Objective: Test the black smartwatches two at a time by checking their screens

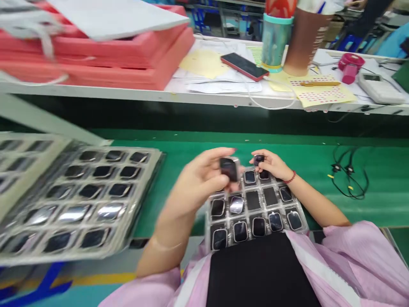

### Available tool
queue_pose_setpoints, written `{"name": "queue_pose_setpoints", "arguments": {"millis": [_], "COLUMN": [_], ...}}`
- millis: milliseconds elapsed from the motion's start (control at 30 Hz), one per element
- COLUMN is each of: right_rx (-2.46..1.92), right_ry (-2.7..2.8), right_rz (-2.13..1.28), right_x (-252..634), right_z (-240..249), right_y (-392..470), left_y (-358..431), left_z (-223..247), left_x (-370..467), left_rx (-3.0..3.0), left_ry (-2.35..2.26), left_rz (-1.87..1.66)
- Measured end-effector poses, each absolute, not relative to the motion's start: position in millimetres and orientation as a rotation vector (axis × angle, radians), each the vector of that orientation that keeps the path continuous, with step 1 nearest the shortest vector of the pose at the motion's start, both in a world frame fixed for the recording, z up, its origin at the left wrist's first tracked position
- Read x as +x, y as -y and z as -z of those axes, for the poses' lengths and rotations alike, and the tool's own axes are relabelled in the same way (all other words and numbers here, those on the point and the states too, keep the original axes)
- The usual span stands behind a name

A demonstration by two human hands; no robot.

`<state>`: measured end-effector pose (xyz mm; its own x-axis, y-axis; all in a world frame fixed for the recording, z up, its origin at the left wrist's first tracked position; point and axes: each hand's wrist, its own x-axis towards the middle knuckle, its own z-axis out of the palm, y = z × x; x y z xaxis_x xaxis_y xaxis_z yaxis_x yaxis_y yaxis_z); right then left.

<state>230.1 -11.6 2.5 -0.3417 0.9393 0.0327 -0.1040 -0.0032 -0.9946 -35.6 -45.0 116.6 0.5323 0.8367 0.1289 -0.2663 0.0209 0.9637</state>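
Note:
My left hand (200, 179) is closed, pinching a smartwatch case (228, 169) with a dark glossy face and a pale edge. It is raised above the left part of a clear plastic tray (208, 228). Beyond the tray's far edge, my right hand (272, 165) is also closed, thumb and fingers around a second, smaller-looking dark watch case (258, 160). Several similar cases lie face up in the tray's compartments; one face (237, 204) reflects bright light. Two middle compartments show only a dark base. My body covers the tray's near edge, and my left hand hides part of its far left.
Stacked trays of watch cases (137, 204) stand at left on the green mat (179, 149). Black cables (349, 170) lie at right. A shelf (153, 96) crosses ahead, bearing red boxes (128, 68), a phone (244, 66), cups (276, 42), a calculator (380, 87) and papers.

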Motion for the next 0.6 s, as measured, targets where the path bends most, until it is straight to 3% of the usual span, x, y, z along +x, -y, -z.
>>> {"name": "queue_pose_setpoints", "arguments": {"millis": [233,600], "right_rx": [-0.959,-0.996], "right_ry": [1.437,1.457], "right_rz": [-1.449,-1.426], "right_x": [234.3,232.2], "right_z": [-3.2,-5.7], "right_y": [12.0,12.9], "left_y": [14.9,19.7], "left_z": [-82.2,-80.9], "left_x": [-7.1,-9.6], "left_rx": [1.189,1.163], "left_ry": [-0.721,-0.691], "left_rz": [-0.821,-0.838]}}
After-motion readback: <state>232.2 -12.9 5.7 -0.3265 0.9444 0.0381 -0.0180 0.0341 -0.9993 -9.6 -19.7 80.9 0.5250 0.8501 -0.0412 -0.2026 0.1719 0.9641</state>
